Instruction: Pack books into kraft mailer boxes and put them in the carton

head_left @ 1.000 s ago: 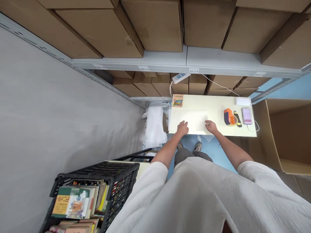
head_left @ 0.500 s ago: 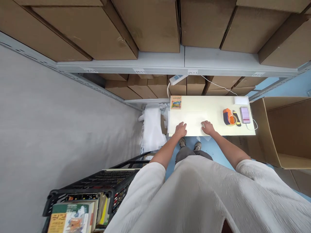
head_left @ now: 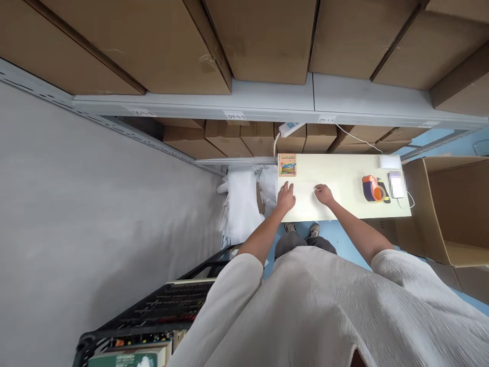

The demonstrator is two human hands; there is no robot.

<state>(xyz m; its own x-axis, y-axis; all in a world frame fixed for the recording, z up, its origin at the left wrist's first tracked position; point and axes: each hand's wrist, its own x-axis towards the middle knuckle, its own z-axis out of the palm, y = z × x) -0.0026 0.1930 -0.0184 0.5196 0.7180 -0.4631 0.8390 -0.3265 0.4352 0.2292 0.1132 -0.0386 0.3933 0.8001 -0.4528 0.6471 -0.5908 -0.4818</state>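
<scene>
A narrow cream table stands in front of me. On its left part lies a pale sheet, hard to tell from the tabletop. My left hand rests on the sheet's left side with its fingers apart, just below a small book with a colourful cover. Over the sheet's right side, my right hand has its fingertips pressed together at what looks like a thin edge of the sheet. An orange and dark tape dispenser sits farther right, beside a black and yellow cutter.
A phone and a white box lie at the table's right end. An open carton stands to the right. Shelves with cartons are ahead. White wrapping and a black crate with books are at left.
The view has shifted, and the crate shows less. Both hands have moved up the table, my left one closer to the book. My right hand's fingers have come together.
</scene>
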